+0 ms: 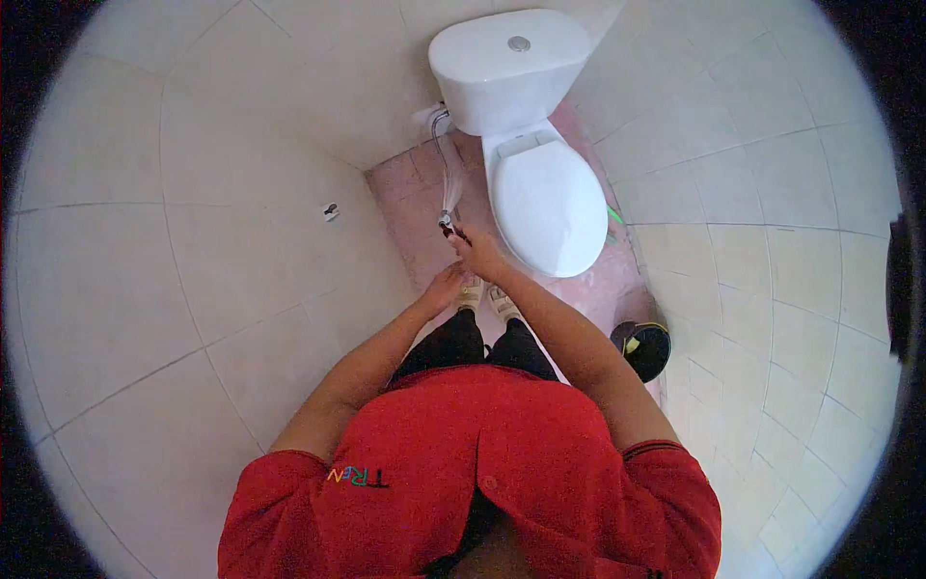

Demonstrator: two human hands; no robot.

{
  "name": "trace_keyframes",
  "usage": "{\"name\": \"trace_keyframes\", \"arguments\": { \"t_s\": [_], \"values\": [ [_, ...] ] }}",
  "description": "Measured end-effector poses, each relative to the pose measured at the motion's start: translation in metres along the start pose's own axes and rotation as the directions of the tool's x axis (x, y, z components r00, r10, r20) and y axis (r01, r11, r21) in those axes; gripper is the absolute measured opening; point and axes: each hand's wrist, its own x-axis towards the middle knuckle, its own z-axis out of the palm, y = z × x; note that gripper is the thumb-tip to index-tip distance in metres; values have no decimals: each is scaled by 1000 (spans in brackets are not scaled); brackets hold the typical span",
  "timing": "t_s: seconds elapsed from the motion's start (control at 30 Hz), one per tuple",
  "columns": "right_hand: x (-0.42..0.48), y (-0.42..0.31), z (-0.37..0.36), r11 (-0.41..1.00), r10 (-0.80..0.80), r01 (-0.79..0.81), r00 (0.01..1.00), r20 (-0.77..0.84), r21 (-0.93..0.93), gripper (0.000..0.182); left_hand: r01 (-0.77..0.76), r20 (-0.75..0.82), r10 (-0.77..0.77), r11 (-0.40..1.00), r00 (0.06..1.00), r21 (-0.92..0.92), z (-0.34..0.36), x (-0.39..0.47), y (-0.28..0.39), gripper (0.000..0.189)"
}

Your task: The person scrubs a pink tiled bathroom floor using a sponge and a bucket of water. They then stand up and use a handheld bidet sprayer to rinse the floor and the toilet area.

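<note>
My right hand [479,255] grips a dark-handled object [453,231], whose exact kind I cannot tell. Its far end meets a small metal fitting [444,218] at the lower end of a flexible hose [443,163]. The hose runs up to a wall connection beside the tank of a white toilet [499,94]. Just below and left of the right hand is my left hand [440,291], its fingertips close to the right wrist. Whether the left hand holds anything is hidden. The toilet's white lid [553,206] is down, to the right of my hands.
A black waste bin [649,354] with something yellowish inside stands at the right wall. Behind the bowl's right side shows a bright green object [615,215]. The tiled left wall bears a small fixture [330,211]. My feet are on the pink floor [405,210].
</note>
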Motion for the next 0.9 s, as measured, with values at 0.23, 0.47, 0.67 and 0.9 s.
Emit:
{"name": "trace_keyframes", "arguments": {
  "t_s": [0.23,0.47,0.67,0.9],
  "values": [
    [-9,-14,-26,999,-10,12,998,-62,35,27,41,81,-84,902,993,429,-49,-14,7,38],
    [-9,-38,-51,992,-114,128,924,-365,14,30,156,-61,-144,894,988,420,-135,3,-143,37],
    [-15,-40,-106,998,56,-42,872,-486,40,32,201,121,-281,873,952,445,-141,15,-135,53],
    [22,-51,-41,997,-14,59,777,-630,50,30,-338,310,210,826,927,452,-221,57,-181,30]
  ]
}}
